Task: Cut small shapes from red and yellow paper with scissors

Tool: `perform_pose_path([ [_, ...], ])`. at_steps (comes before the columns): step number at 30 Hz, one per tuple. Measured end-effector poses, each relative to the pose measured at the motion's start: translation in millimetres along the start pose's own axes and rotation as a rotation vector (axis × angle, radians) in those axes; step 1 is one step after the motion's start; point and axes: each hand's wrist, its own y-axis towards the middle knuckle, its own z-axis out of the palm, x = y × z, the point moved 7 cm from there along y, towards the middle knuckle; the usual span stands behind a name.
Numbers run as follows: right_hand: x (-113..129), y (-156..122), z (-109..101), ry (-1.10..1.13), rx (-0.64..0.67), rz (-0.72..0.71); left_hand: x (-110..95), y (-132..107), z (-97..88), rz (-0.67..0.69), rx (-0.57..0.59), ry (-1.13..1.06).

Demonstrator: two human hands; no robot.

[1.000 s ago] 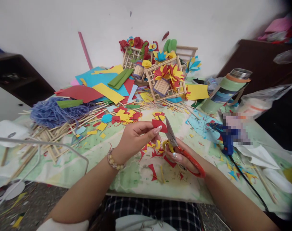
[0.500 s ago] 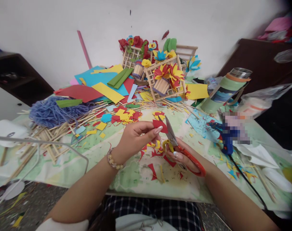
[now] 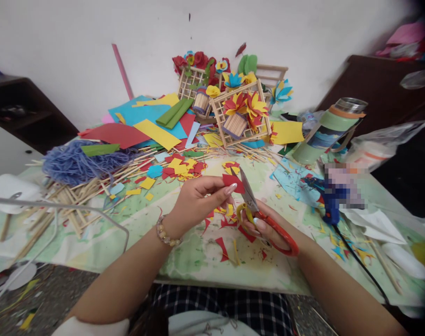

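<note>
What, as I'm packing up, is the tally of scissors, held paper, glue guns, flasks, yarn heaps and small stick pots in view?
Scissors: 1
Red paper in the left hand: 1
Glue gun: 1
Flask: 1
Yarn heap: 1
Stick pots: 2
Total: 7

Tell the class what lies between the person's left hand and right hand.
The head view shows red paper, pinched in the left hand, then the blades of the scissors, held in the right hand.
</note>
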Motion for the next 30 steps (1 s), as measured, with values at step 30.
perform_pose_path([
  [30, -9.4, -1.7, -1.7, 0.143, 0.032, 0.098, -0.1, 2.2, -5.9, 0.030, -0.025, -0.091],
])
